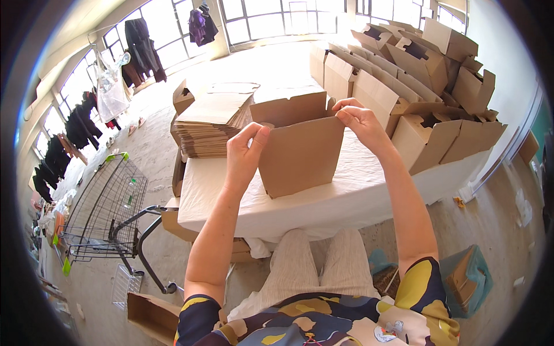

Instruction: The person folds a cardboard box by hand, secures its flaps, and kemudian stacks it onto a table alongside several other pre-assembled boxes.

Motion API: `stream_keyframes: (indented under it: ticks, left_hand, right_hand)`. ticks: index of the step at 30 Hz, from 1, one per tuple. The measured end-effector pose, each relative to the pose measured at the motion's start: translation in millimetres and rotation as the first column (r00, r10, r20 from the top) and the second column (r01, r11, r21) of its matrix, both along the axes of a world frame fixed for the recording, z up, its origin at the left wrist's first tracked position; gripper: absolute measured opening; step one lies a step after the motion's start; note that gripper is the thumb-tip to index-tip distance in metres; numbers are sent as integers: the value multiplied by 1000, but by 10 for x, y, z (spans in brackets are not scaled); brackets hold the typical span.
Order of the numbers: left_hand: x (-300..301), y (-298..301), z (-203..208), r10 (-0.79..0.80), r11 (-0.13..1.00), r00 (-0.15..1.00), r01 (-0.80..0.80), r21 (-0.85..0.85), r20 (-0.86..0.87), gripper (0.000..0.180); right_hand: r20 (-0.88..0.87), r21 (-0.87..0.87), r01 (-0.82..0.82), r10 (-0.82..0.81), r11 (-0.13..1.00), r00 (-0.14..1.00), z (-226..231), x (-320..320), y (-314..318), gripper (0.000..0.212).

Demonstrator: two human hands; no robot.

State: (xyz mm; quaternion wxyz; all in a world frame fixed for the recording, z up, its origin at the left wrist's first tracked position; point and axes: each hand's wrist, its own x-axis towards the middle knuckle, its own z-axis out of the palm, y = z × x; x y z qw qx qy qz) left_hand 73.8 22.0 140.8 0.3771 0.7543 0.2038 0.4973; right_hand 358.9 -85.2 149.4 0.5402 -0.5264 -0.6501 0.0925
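A brown cardboard box (301,157) stands upright near the front edge of the table, its top uncovered. My left hand (244,151) pinches its upper left corner between thumb and fingers. At the upper right corner, my right hand (359,120) grips the rim with thumb and fingertips. Beyond my left hand lies a tall stack of flat cardboard blanks (214,118). To the right of the box, many folded boxes (424,130) are packed together in rows and piled up. The inside bottom of the held box is hidden.
A white cloth covers the table (213,190). On the left stands a wire shopping cart (104,207) with green corners. Dark clothes (75,130) hang along the windows. A cardboard box (151,317) lies on the floor at lower left; a blue plastic bag (476,282) holds cardboard at right.
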Motion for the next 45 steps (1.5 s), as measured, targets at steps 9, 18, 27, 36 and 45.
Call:
stream_keyframes:
  ticks: [9,18,27,36,45]
  left_hand:
    - [78,-13,94,127,989,992,-126,73,-10,29]
    - [143,188,61,206,973,972,-191,127,-116,15]
    - [136,239,61,284,933,913,-192,305,-294,11]
    - [224,-225,8,588,624,751,-185,759,-301,38]
    - [232,-177,-84,490,621,821,-95,778,-291,43]
  right_hand:
    - [-50,7,157,-156,988,986,39,-39,59,30]
    - [106,86,245,-253,966,962,60,-154,115,12]
    - [228,165,373,-404,913,886,-55,-227,157,38]
    - [-99,159,344,-331,926,938,-245,-302,152,48]
    - [77,219,329,-353,919,933,-320,-415,42,49]
